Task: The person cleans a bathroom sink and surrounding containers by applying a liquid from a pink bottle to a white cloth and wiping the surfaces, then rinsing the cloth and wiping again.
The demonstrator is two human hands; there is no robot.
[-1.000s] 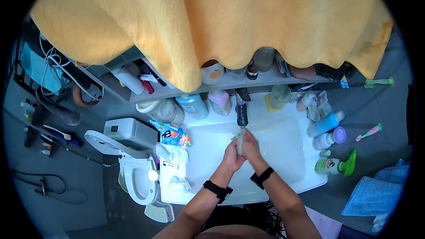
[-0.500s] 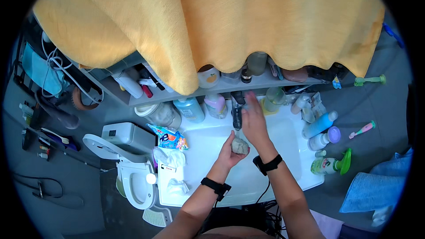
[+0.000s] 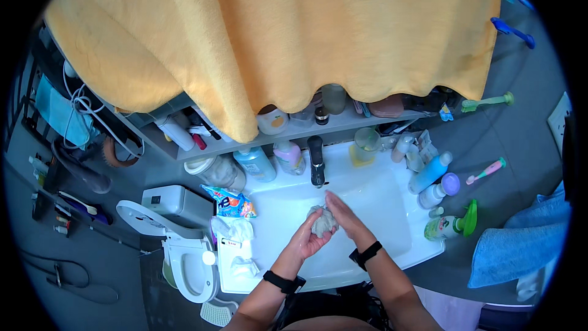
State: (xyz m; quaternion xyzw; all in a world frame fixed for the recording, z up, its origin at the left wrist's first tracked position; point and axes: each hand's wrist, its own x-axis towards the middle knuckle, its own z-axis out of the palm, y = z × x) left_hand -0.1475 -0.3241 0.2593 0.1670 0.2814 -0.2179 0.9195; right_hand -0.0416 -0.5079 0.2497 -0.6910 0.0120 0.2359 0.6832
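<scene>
Over the white washbasin (image 3: 373, 208), my left hand (image 3: 304, 239) is closed around a crumpled grey-white cloth (image 3: 324, 223), bunched into a wad. My right hand (image 3: 346, 216) is beside the wad with its fingers stretched out together. Its palm faces the cloth and seems to touch its right side. Just beyond both hands stands the black faucet (image 3: 316, 162); whether water runs from it I cannot tell. Part of the wad is hidden by my fingers.
Bottles, including a blue pump bottle (image 3: 256, 164), line the back rim below a shelf (image 3: 245, 142). A yellow towel (image 3: 367, 30) hangs above. A colourful packet (image 3: 229, 201) lies on the left rim, a toilet (image 3: 193, 266) stands left, and a green-topped bottle (image 3: 444, 228) stands right.
My right hand has come down from the faucet to the cloth in my left hand. The view has shifted slightly.
</scene>
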